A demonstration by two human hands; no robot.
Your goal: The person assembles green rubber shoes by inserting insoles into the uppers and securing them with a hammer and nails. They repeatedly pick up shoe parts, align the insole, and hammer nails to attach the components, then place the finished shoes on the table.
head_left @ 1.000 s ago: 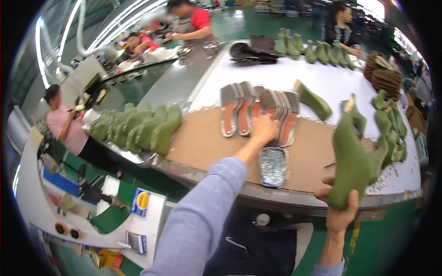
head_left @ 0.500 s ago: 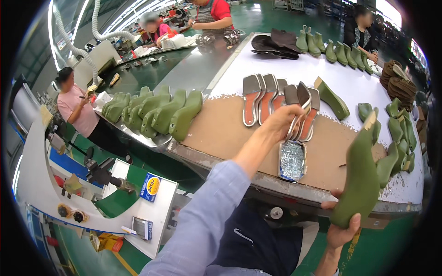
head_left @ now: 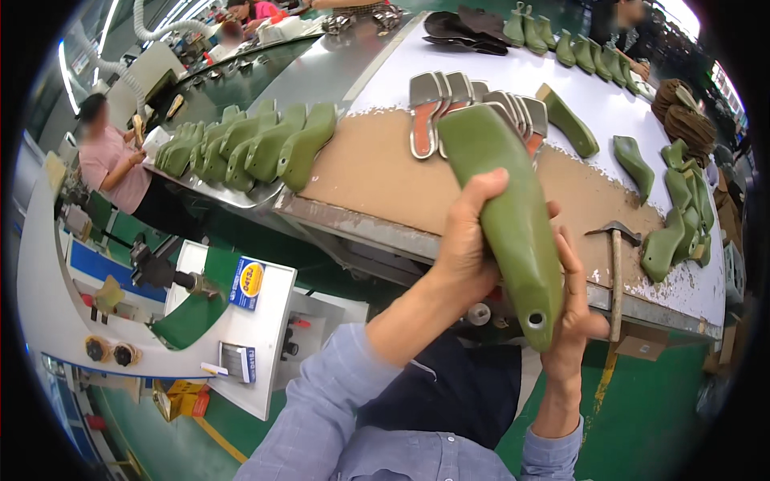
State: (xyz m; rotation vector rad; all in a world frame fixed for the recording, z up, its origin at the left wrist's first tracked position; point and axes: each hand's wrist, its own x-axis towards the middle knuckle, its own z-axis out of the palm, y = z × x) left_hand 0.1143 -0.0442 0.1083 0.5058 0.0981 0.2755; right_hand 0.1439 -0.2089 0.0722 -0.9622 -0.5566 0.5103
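Observation:
A green shoe last is held up tilted in front of me, its narrow end with a round hole pointing down toward me. My left hand is closed round its left side, thumb lying on top. My right hand grips the right side near the narrow end. Whether an insole lies against the hidden underside, I cannot tell. Behind the last, several silver-edged insoles with orange-brown middles lie overlapping on the brown board, partly covered by it. A hammer with a wooden handle rests at the table's near edge, right of my hands.
Green lasts stand in a row at left, lie in a pile at right, and line the far side. A single last lies behind the insoles. A white-topped machine stands left. A person in pink works beyond.
My left hand has left the insoles and now holds the last. My right hand has brought the last leftward to the middle, uncovering the hammer. The view has shifted downward.

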